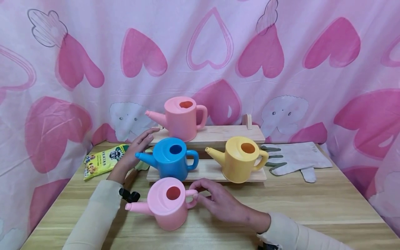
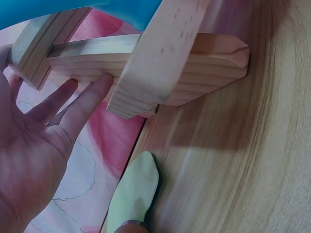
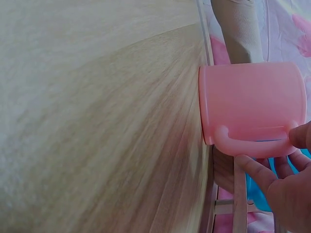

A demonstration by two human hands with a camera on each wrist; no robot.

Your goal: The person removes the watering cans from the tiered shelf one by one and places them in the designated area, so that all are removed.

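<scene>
A pink watering can [image 1: 170, 215] stands on the table at the front, its spout to the left. My right hand [image 1: 223, 203] pinches its handle between thumb and fingers; the right wrist view shows the can's handle [image 3: 255, 147] close up. My left hand [image 1: 132, 154] reaches to the left side of the two-step wooden stand [image 1: 225, 133], fingers extended and touching the wood in the left wrist view. On the lower step sit a blue watering can [image 1: 172, 166] and a yellow watering can [image 1: 240, 163]. Another pink watering can [image 1: 181, 121] occupies the upper step.
A yellow-green packet [image 1: 104, 160] lies left of the stand, and grey-white gloves [image 1: 300, 158] lie to its right. Beside the stand's left end is a pale green flat-bladed tool [image 2: 136, 187]. A pink heart-patterned curtain [image 1: 175, 80] hangs behind the table.
</scene>
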